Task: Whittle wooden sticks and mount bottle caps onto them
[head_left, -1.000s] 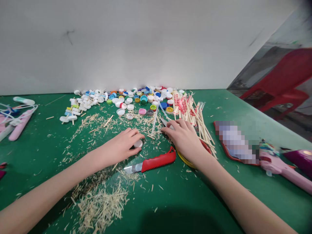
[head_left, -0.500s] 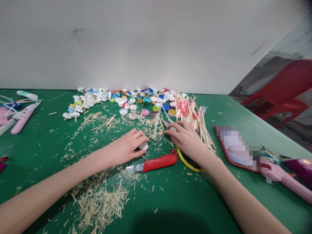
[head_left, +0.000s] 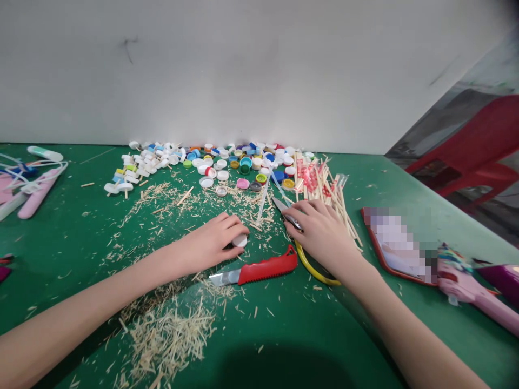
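Pink shows first at the far left, on a handled tool [head_left: 40,194] tangled with a white cord on the green tabletop [head_left: 93,227]. Next come white caps threaded on short sticks [head_left: 132,177], bunched towards the wall [head_left: 243,70]. Nearer, a heap of wood shavings [head_left: 174,332] lies below the left forearm; loose curls could hide a splinter from a sweeping palm.

The left hand [head_left: 221,237] pinches a white cap [head_left: 240,241] between thumb and fingers, low over the table. Just beside it rests a red-handled knife [head_left: 267,269], its bare blade pointing left, near the thumb; a careless drop of that wrist could mean a cut.

Behind spread loose coloured caps [head_left: 245,165]. The right hand [head_left: 322,232] lies over yellow-handled scissors [head_left: 292,221]; whether it grasps them, I cannot tell. Their tip points away, towards the caps, and a hasty push might scatter some. Wooden sticks [head_left: 341,202] fan out beyond that hand, easily knocked by its knuckles. Furthest right lies a phone [head_left: 401,246].
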Demonstrator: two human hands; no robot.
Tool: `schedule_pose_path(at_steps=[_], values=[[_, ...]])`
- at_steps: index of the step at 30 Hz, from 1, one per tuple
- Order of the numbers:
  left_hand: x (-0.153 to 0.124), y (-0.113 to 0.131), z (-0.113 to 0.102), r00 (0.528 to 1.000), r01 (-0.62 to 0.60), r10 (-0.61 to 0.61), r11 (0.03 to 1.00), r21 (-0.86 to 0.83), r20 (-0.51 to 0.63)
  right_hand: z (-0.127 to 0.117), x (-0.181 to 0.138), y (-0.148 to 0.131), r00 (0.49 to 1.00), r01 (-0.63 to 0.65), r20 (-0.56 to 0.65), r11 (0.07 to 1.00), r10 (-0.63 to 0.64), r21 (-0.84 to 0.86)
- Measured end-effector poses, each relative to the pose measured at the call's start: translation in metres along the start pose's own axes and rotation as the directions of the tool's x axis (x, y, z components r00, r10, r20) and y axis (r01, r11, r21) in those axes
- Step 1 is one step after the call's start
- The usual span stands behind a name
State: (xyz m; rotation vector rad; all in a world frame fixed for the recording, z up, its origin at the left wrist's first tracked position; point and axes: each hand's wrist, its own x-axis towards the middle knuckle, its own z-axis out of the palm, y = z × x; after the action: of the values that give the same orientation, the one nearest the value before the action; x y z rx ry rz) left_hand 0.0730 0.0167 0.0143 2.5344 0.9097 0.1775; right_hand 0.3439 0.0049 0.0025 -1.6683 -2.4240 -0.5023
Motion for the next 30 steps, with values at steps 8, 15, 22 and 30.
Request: schedule_pose_path(at_steps=[8, 15, 22, 30], values=[[0.001, -0.001, -0.001, 1.0, -0.002, 0.002, 1.0, -0.001, 0.001, 0.001, 0.0, 0.012, 1.0, -0.023, -0.019, 1.0, 0.023, -0.013], [0.001, 0.0, 0.0, 1.0, 0.001, -0.001, 1.0, 0.001, 0.0, 0.001, -0.002, 0.006, 0.994, 0.09, 0.045, 0.99, -0.095, 0.108], [0.003, 0.002, 0.002, 1.0, 0.012, -0.012, 1.0, 0.021, -0.011, -0.006, 0.0, -0.011, 0.985, 0.148, 0.048, 0.957, -0.164, 0.251], [0.001, 0.011, 0.0, 0.997, -0.039, 0.03, 0.99, -0.137, -0.066, -0.014, 0.003, -0.02, 0.977, 0.202, -0.143, 0.915, -0.161, 0.349]])
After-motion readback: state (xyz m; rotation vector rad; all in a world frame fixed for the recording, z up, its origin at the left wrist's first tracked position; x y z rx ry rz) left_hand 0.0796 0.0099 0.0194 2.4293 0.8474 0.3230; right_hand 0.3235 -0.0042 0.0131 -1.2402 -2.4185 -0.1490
